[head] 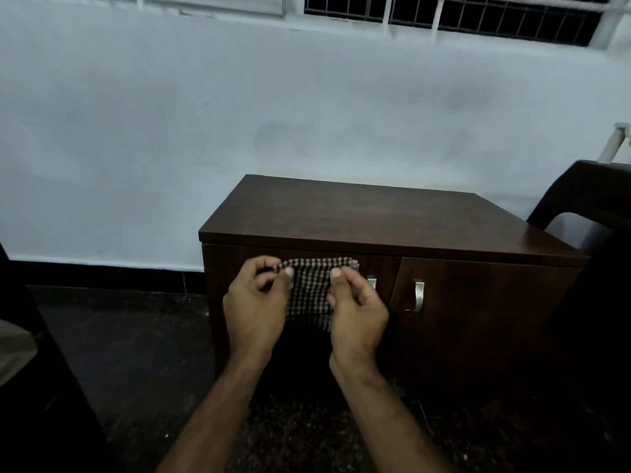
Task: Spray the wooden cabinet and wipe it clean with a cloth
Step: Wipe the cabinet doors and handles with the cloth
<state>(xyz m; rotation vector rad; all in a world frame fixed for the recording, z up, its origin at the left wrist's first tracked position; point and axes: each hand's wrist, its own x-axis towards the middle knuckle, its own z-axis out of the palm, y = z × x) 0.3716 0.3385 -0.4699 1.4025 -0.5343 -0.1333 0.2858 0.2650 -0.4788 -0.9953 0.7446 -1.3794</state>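
Checked cloth (309, 295) hung in front of the cabinet (392, 213), left door, both hands pinching its top: left hand (256, 307) & right hand (356, 314). Best folded flat into a pad before wiping.

Dark wooden cabinet (375, 216) stands against the wall, doors closed; checked cloth (309, 291) hangs before it.

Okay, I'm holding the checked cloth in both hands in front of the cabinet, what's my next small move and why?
Probably bring the cloth up onto the cabinet top and start wiping. Both the left hand and right hand already pinch it, held in front of the door, and no spray bottle is in view.
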